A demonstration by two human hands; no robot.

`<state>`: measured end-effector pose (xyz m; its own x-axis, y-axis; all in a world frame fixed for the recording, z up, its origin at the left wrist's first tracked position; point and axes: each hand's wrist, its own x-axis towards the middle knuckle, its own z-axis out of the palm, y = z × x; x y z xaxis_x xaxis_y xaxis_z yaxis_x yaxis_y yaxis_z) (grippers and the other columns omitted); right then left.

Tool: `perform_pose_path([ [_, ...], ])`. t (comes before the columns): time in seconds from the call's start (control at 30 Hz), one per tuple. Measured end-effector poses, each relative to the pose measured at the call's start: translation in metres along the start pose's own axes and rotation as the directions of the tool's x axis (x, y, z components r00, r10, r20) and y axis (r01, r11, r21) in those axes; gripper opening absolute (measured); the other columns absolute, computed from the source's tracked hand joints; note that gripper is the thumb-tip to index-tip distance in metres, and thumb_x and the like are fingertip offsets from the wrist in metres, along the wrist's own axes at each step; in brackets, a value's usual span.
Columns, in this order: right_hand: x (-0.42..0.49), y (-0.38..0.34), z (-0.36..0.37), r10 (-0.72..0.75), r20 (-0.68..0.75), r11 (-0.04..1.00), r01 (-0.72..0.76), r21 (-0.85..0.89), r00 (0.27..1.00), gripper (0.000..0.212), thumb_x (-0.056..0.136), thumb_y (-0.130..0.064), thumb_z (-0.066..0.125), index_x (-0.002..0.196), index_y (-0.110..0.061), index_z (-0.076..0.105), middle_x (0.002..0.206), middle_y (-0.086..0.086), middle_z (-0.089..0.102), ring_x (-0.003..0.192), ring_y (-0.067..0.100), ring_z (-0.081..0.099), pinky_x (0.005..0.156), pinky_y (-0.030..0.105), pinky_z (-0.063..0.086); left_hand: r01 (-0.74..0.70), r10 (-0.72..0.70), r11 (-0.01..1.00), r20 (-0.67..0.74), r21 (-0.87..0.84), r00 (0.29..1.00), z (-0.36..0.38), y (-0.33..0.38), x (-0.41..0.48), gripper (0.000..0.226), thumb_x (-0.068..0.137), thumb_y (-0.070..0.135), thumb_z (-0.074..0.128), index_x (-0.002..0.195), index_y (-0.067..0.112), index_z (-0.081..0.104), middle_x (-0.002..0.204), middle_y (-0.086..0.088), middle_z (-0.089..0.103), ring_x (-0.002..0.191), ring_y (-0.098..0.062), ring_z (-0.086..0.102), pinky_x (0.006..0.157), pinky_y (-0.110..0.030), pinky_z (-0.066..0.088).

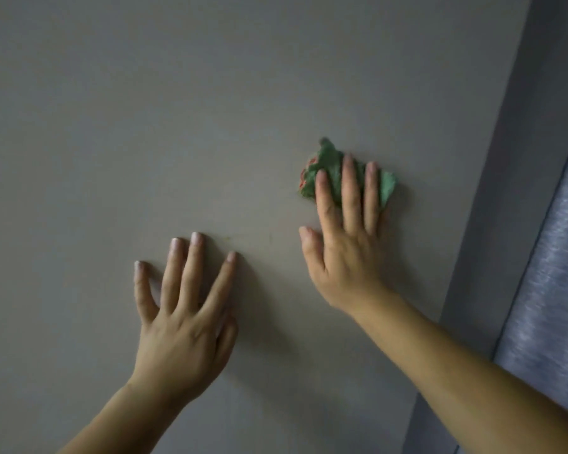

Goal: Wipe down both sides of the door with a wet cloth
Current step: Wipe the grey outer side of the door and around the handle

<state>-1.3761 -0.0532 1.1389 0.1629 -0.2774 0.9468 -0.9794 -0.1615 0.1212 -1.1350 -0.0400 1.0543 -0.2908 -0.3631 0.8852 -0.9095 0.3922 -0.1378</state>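
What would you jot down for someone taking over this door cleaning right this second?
Left hand: flat on the door, fingers spread, holding nothing.
Right hand: straight fingers press the bunched green cloth against the door, near its right edge.
Done: wiping of this face is under way. The picture shows no wet marks, so how much is covered cannot be told.
Left: probably the rest of this face, then the other side, which is out of view.

Two hands (181, 326) (345, 253), one cloth (329, 158), one door (178, 109)
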Motion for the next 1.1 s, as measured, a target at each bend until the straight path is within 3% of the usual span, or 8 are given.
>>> perform_pose_path([
  [0.17,-0.085,-0.035,0.01,-0.278,0.188,0.958,0.285,-0.011,0.942,0.067,0.094,-0.046,0.047,0.156,-0.026,0.03,0.167,0.007,0.018,0.156,0.033,0.007,0.115,0.061,0.032,-0.04,0.041,0.998,0.015,-0.051,0.999,-0.012,-0.022,-0.007,0.072,0.092,0.037,0.047,0.158,0.01,0.038,0.171,-0.021,0.015,0.159,-0.039,0.013,0.124,-0.064,0.016],
  [0.27,-0.052,-0.04,0.005,-0.29,0.148,0.957,0.291,0.012,0.946,0.066,0.097,-0.046,0.045,0.158,-0.028,0.028,0.168,0.004,0.017,0.157,0.031,0.007,0.12,0.058,0.023,0.016,-0.015,0.999,0.024,-0.047,1.0,-0.019,-0.041,-0.011,0.073,0.092,0.037,0.047,0.159,0.011,0.036,0.169,-0.026,0.016,0.158,-0.044,0.012,0.126,-0.061,0.015],
  [0.43,0.016,-0.063,0.014,-0.108,0.003,0.994,0.108,0.032,0.994,0.066,0.103,-0.05,0.034,0.161,-0.022,0.023,0.17,0.012,0.013,0.157,0.039,0.003,0.121,0.064,0.016,0.065,-0.065,0.998,0.039,0.005,0.997,-0.022,-0.062,-0.016,0.07,0.093,0.039,0.046,0.159,0.017,0.038,0.17,-0.024,0.015,0.159,-0.043,0.006,0.121,-0.073,0.007],
  [0.57,-0.065,-0.098,0.025,-0.327,0.165,0.942,0.335,-0.024,0.931,0.071,0.094,-0.05,0.047,0.159,-0.026,0.03,0.168,0.007,0.016,0.154,0.035,0.014,0.113,0.059,0.033,0.001,0.001,0.999,0.046,-0.052,0.999,-0.025,-0.079,-0.026,0.072,0.093,0.039,0.048,0.16,0.017,0.036,0.171,-0.021,0.013,0.159,-0.042,0.007,0.124,-0.068,0.01],
  [0.63,-0.073,-0.106,0.021,-0.382,0.184,0.918,0.395,-0.041,0.906,0.066,0.093,-0.048,0.048,0.155,-0.028,0.034,0.164,0.006,0.023,0.153,0.033,0.016,0.113,0.055,0.03,-0.028,0.031,0.996,0.039,-0.082,0.999,-0.03,-0.095,-0.033,0.072,0.095,0.039,0.048,0.161,0.013,0.034,0.171,-0.021,0.011,0.159,-0.042,0.008,0.127,-0.06,0.011],
  [0.87,0.047,-0.142,0.022,-0.115,0.001,0.993,0.115,0.006,0.993,0.069,0.1,-0.05,0.04,0.161,-0.021,0.026,0.169,0.013,0.017,0.156,0.041,0.009,0.123,0.06,0.011,0.123,-0.123,0.992,0.022,-0.01,0.992,-0.045,-0.147,-0.041,0.075,0.093,0.041,0.046,0.161,0.014,0.031,0.17,-0.026,0.009,0.158,-0.046,0.002,0.121,-0.073,0.007],
  [1.0,-0.03,-0.177,0.035,-0.372,0.171,0.922,0.384,-0.043,0.912,0.076,0.091,-0.049,0.051,0.159,-0.025,0.029,0.167,0.006,0.015,0.155,0.035,0.012,0.117,0.057,0.021,0.173,-0.172,0.985,0.066,0.003,0.983,-0.051,-0.169,-0.058,0.078,0.092,0.043,0.046,0.162,0.016,0.028,0.171,-0.025,0.006,0.159,-0.044,-0.003,0.117,-0.079,0.005],
  [1.1,-0.039,-0.188,0.035,-0.462,0.171,0.874,0.48,-0.08,0.87,0.071,0.091,-0.048,0.052,0.156,-0.028,0.032,0.163,0.005,0.026,0.152,0.033,0.024,0.115,0.055,0.025,0.129,-0.13,0.991,0.101,0.024,0.986,-0.056,-0.19,-0.07,0.076,0.093,0.043,0.046,0.162,0.016,0.03,0.171,-0.023,0.01,0.158,-0.045,0.003,0.115,-0.081,0.009],
])
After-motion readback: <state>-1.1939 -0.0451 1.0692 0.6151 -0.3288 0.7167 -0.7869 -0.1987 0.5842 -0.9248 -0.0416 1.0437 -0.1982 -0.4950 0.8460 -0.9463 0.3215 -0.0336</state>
